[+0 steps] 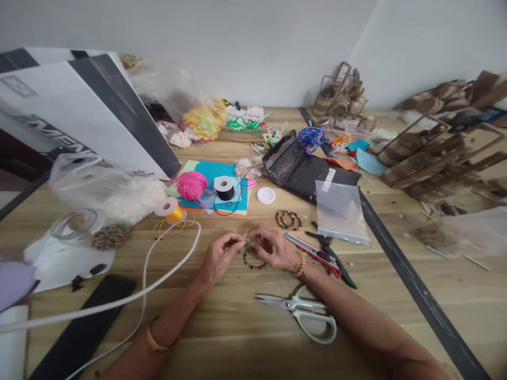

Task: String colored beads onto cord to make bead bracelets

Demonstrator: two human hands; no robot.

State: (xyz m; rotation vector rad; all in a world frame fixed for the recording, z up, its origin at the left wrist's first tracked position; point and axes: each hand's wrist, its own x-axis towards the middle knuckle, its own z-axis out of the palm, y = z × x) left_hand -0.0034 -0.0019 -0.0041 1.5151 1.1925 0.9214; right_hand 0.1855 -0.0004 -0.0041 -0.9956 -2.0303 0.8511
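Two hands meet at mid-counter (222, 327): left hand (219, 256) and right hand (273, 247) both narrow, fingertips near each other; can't tell if they grip anything, any thread too fine to see. Multicolour beaded strand (253, 267) curves just below the fingertips, upper part hidden by right hand. Crowding the right side: paired bead loops (291, 227), red-and-white utility knife (312, 253), metal-bladed scissors (295, 305) by the forearm, crinkly black bubble mailer (285, 166) partly under a clear plastic bag (343, 214). Left: smooth white cable (144, 291) crosses over dark flat slab (87, 327), cut off at frame edge. Behind: fuzzy pink yarn ball (191, 186), black cord spool (225, 190). Far-right wooden pieces (431, 153) blurry.
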